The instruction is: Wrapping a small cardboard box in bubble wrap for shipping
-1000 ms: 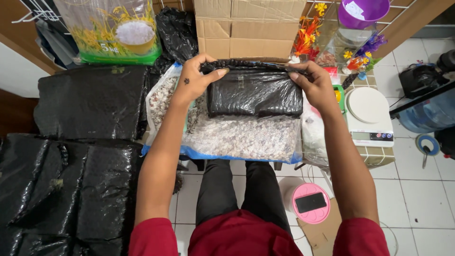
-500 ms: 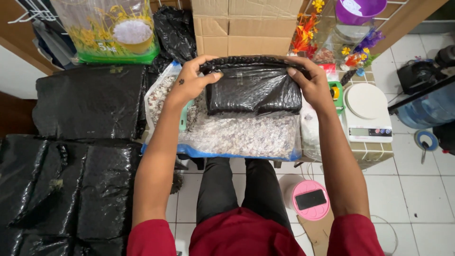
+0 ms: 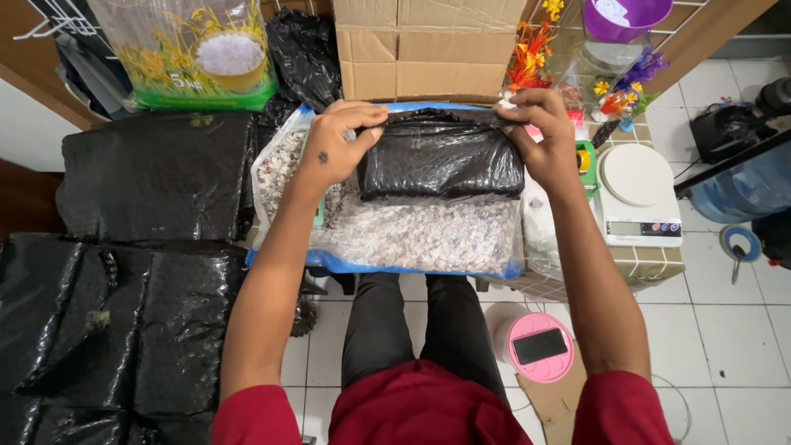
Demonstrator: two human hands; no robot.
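The filled black bag point(image 3: 442, 156) is pinched at its top corners by the left hand point(image 3: 336, 147) and right hand point(image 3: 544, 136), resting on the pebble sack point(image 3: 412, 235) by the bench's far edge. A slipped grip would probably spill it.

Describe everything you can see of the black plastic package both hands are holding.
The black plastic package is a filled, rectangular bundle wrapped in glossy, wrinkled black film. It lies flat, long side left to right, on a large clear plastic bag of small pale pebbles. The left hand grips its upper left corner and the right hand its upper right corner, pinching the film along the top edge. Its contents are hidden.
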